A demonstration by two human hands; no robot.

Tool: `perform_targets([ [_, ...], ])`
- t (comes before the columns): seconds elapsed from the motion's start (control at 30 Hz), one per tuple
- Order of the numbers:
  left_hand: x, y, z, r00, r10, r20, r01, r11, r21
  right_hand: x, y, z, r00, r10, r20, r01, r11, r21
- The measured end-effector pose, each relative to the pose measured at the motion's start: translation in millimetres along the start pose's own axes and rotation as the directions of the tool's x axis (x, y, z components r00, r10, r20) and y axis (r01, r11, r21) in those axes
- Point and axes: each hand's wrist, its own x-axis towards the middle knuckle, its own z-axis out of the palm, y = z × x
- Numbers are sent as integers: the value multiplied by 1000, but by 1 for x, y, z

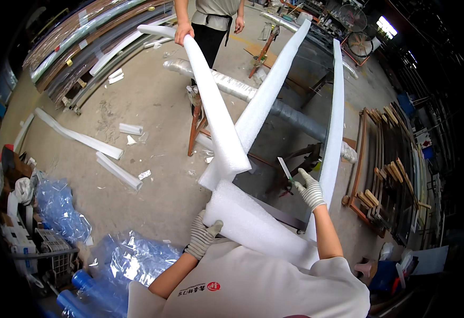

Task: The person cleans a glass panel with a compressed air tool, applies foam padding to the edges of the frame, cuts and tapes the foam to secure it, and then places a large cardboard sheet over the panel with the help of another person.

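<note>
Across my front lies a thick roll of white foam sheet (253, 220). My left hand (204, 233), in a striped work glove, grips its left end with the thumb on top; the fingers are partly hidden. In my gloved right hand (311, 192) is a knife (285, 169), its blade pointing up and away, apart from the foam. Beyond the roll, a long white foam strip (213, 106) slants from a co-worker's bare hand (184, 33) down toward me. It crosses a second foam-wrapped length (274, 85). A third white foam-covered length (335, 116) runs past my right hand.
Plastic-wrapped bars (234, 85) cross on rust-coloured stands (196, 127). Foam offcuts (119, 170) are scattered on the floor at left. Crumpled clear blue plastic (131, 259) lies near my left elbow. A rack with wooden-ended pieces (388, 175) stands at right.
</note>
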Motion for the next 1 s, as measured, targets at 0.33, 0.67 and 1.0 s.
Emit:
perform_targets([
  [0.33, -8, -22, 10, 995, -77, 70, 66, 987, 144, -65, -122, 45, 703, -237, 670, 6, 945, 328],
  [0.67, 36, -62, 15, 962, -260, 89, 256, 735, -628, -52, -81, 113, 471, -399, 787, -827, 111, 551],
  [1.0, 77, -130, -10, 771, -578, -267, 373, 750, -546, 14, -161, 132, 946, -88, 311, 124, 988, -95],
])
